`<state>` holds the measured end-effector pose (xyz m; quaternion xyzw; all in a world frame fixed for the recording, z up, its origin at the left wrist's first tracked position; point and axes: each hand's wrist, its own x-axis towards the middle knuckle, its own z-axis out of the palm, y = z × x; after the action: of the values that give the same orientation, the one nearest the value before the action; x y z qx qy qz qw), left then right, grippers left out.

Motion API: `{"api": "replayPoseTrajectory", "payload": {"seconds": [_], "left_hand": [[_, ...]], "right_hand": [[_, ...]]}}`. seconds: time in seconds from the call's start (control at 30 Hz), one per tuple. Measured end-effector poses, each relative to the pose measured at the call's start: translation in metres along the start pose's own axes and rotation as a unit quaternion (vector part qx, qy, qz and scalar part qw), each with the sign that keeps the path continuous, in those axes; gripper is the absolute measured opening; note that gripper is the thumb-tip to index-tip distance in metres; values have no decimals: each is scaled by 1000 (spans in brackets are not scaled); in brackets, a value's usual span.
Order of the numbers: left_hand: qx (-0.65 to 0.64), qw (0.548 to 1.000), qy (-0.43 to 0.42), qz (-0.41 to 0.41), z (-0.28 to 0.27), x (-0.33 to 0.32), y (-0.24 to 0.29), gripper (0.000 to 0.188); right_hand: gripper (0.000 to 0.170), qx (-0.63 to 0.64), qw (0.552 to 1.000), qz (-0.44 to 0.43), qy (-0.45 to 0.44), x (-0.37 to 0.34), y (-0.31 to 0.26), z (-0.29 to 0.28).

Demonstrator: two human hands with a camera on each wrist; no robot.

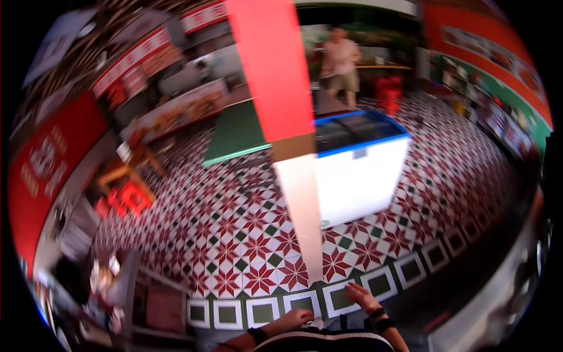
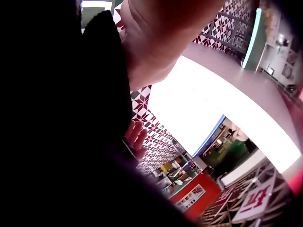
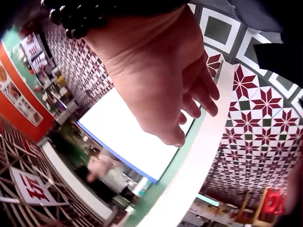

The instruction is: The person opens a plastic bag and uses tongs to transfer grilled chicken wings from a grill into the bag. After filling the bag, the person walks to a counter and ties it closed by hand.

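Low in the head view, my left hand (image 1: 296, 318) is held in front of the body, near the foot of a red and white pillar (image 1: 296, 205). In the left wrist view only the heel and side of that hand (image 2: 156, 42) show, and its fingertips are hidden. My right hand (image 1: 363, 299) is raised to the right of the pillar with its fingers apart. The right wrist view has this hand (image 3: 156, 85) with loosely bent fingers and nothing in them. Dark beads (image 3: 71, 21) circle the right wrist.
Beyond the pillar stands a white chest freezer (image 1: 363, 176) with a blue rim. A green table (image 1: 237, 132) is left of it. Red stools (image 1: 132, 198) sit by a wooden table at the left. A person (image 1: 341, 58) stands behind the freezer. Patterned tiles (image 1: 258, 252) cover the floor.
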<state>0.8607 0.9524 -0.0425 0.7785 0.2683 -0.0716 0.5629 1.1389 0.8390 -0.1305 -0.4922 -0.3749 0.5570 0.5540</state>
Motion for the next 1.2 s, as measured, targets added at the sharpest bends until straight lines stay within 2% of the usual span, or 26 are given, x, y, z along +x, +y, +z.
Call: {"api": "replayPoseTrajectory", "payload": {"seconds": [0.07,0.13,0.2,0.23,0.27,0.3,0.37,0.4,0.43,0.47,0.53,0.57,0.6,0.67,0.73,0.8,0.83,0.87,0.9,0.93,0.97,1.0,1.03,1.07,1.13,1.2], "left_hand": [[-33,997,54,-48,-15,10,2,30],[-133,981,112,-81,-11,28,-40,30],[-168,956,216,-109,-1,26,-75,29],[-155,944,271,-109,8,18,-104,30],[-90,934,337,-71,22,6,-139,31],[-75,933,334,-114,28,-13,-156,31],[-55,926,322,-192,44,-55,-185,31],[-46,920,313,-230,51,-70,-194,31],[-65,900,356,-245,50,-90,-184,29],[-82,877,397,-259,39,-113,-159,27],[-141,832,427,-324,14,-147,-134,27],[-167,809,440,-353,-1,-161,-132,27],[-165,795,463,-356,-18,-177,-135,27],[-158,768,504,-363,-52,-211,-149,27],[-133,727,562,-370,-105,-245,-158,28],[-103,687,625,-355,-159,-273,-173,29],[-87,667,660,-334,-188,-278,-181,30],[-66,677,680,-273,-226,-282,-174,32],[-92,685,682,-240,-267,-279,-170,33],[-40,687,700,-192,-303,-273,-173,33],[-48,702,689,-175,-338,-267,-171,33],[6,718,686,-123,-370,-260,-181,33],[-45,748,650,-124,-398,-253,-190,34],[-154,790,574,-150,-428,-251,-198,36],[-70,801,581,-126,-471,-239,-227,39],[8,779,620,-90,-509,-228,-265,43]], "right_hand": [[49,-142,986,26,-79,40,2,-6],[46,-233,960,73,-135,81,0,-8],[46,-211,952,83,-205,123,12,-5],[45,-248,935,113,-228,141,11,4],[43,-253,926,129,-247,155,6,16],[41,-259,917,145,-266,169,0,28],[39,-174,908,183,-335,193,-30,64],[38,-132,898,204,-366,206,-38,87],[35,-134,889,197,-391,222,-31,109],[29,-147,879,147,-429,242,-11,125],[22,-272,827,141,-472,279,-18,182],[19,-292,813,98,-493,294,-24,217],[19,-320,812,138,-467,306,-34,252],[23,-282,819,87,-493,342,2,301],[47,-439,708,-20,-553,387,20,339],[50,-360,740,8,-568,420,13,383],[53,-381,743,9,-550,450,38,397],[50,-302,799,103,-509,460,20,424],[49,-290,804,97,-510,487,37,435],[47,-277,809,88,-511,521,53,447],[47,-334,770,11,-544,543,53,463],[47,-330,774,68,-536,558,38,490],[49,-325,778,125,-523,571,19,519],[50,-320,780,180,-506,584,-1,548],[50,-346,760,176,-521,611,-23,600],[50,-340,739,169,-556,632,-56,661]]}}
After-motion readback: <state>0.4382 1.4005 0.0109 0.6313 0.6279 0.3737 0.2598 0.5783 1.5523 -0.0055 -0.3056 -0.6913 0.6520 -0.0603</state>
